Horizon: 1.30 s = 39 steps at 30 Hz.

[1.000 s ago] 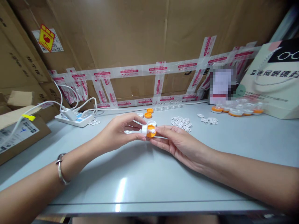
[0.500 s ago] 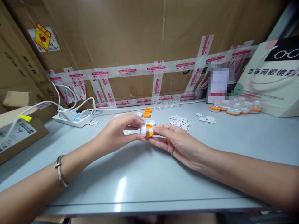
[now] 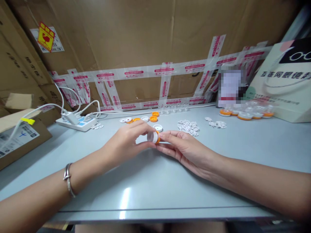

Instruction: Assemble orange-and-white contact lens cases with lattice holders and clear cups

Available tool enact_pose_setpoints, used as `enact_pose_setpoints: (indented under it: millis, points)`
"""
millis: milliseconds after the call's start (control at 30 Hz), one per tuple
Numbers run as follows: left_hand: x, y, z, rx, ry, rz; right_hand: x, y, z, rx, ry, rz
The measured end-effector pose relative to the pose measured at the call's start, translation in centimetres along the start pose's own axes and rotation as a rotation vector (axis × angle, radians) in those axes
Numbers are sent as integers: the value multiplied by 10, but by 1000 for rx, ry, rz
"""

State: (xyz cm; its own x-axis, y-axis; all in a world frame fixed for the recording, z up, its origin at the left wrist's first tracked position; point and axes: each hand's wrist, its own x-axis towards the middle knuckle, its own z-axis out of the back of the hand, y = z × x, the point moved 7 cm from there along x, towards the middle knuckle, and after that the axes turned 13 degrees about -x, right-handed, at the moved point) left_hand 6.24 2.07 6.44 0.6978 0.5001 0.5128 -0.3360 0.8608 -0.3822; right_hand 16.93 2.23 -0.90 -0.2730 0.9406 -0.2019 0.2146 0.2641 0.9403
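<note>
My two hands meet in the middle, over the smooth grey table [image 3: 175, 187]. My left hand [image 3: 128, 138] pinches a little round pot [image 3: 152, 137] between thumb and fingers. My right hand [image 3: 186, 147] pinches its orange end, at three o'clock.

I think this pot is partly together: the clear and white side sits right up against the orange side. I can't tell if it fits tight.

Lots of parts lie loose, so I think plenty is left. At twelve o'clock, just past the pot, is a white ring [image 3: 157, 128], then orange rings [image 3: 153, 118]. More white rings [image 3: 145, 118] lie between ten and eleven. Clear cups [image 3: 173, 109] stand in rows at one o'clock. Between two and three lies a messy heap of flat white bits [image 3: 188, 127]. Much farther that way, clear and orange pots [image 3: 244, 115] sit bunched up and look done.

The rings are round and look like hard plastic. The big brown cardboard [image 3: 121, 38] at twelve has wrinkly, shiny tape [image 3: 164, 70].
</note>
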Motion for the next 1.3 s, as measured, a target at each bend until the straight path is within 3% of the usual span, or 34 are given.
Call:
enact_pose_setpoints:
  millis: [333,733,967,1167,1300]
  points:
    - [-6,1,-5,55,-45,-17,0,-7,1,51,-28,-31]
    - [-8,-3,-8,45,-46,-42,-4,-7,-6,-7,63,-41]
    - [-11,5,-14,-32,32,60,4,-8,-2,-122,103,-75]
    - [-13,10,-17,-70,99,158,10,-6,5,-333,77,-10]
    - [-15,13,-24,-50,144,187,13,0,0,-773,103,212]
